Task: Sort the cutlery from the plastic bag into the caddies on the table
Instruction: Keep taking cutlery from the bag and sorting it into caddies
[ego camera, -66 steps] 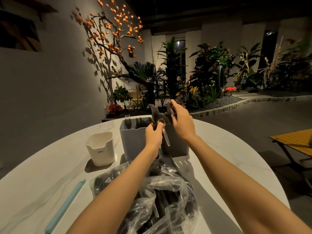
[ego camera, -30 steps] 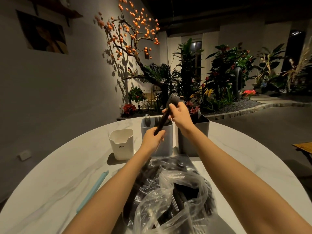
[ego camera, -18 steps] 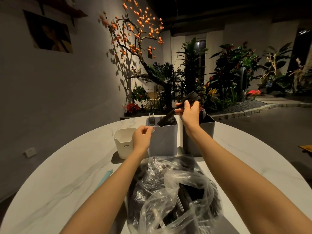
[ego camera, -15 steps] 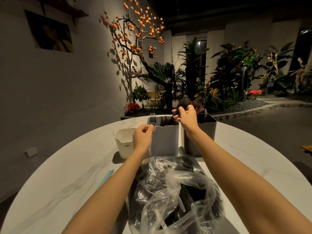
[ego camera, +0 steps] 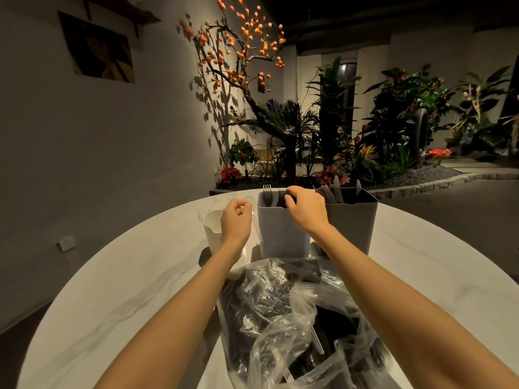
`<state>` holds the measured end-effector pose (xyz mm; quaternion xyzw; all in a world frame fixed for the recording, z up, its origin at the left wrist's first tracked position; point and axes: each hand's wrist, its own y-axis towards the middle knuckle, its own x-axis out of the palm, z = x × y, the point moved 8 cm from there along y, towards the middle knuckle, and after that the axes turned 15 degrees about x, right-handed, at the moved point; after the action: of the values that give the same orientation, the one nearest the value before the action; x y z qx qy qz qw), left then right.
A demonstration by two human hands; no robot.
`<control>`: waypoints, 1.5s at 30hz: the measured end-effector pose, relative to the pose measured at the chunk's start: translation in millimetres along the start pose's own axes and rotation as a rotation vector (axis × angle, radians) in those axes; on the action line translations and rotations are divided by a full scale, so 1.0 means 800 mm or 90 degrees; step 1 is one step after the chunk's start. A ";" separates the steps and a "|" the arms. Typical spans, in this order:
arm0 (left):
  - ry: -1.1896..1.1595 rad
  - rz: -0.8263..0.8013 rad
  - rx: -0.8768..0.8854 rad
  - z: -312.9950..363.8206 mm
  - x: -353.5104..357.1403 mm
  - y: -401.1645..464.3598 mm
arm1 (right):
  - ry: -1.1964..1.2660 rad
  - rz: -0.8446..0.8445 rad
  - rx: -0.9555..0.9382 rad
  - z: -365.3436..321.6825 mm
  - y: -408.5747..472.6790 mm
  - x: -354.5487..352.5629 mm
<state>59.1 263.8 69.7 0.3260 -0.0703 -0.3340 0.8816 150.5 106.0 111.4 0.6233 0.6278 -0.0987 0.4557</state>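
My left hand (ego camera: 235,220) pinches a clear plastic spoon (ego camera: 256,226), held upright between the white cup (ego camera: 211,230) and the light grey caddy (ego camera: 280,234). My right hand (ego camera: 306,210) is over that caddy's rim, fingers curled round dark forks (ego camera: 282,198) that stand in it. Another fork (ego camera: 267,192) sticks up at the caddy's left corner. The dark grey caddy (ego camera: 352,223) to the right holds several knives. The clear plastic bag (ego camera: 283,327) of dark cutlery lies open between my forearms.
The round white marble table (ego camera: 134,276) carries everything; its edge curves off left and right. A planter bed with a tree and plants stands beyond the far edge. A wall runs along the left.
My right hand took the bunch of dark cutlery from my left hand and lowered it into the light grey caddy. My left hand kept the clear spoon and shifted left.
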 end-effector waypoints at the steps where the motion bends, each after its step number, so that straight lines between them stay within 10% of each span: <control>1: 0.002 0.009 0.003 0.002 -0.005 0.001 | 0.006 0.007 -0.003 -0.001 -0.001 0.002; 18: 0.066 0.168 0.106 0.006 -0.070 0.031 | 0.201 0.029 -0.172 -0.074 -0.037 0.024; 32: 0.500 -0.160 0.026 -0.063 -0.052 0.055 | 0.241 -0.013 -0.095 -0.078 -0.042 0.059; 45: 0.175 -0.116 0.127 0.002 -0.042 0.041 | 0.289 -0.097 -0.001 -0.062 -0.043 0.039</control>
<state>51.1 303.0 94.5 0.4594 0.0478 -0.3562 0.8123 104.5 155.0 102.7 0.5799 0.7596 0.0100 0.2943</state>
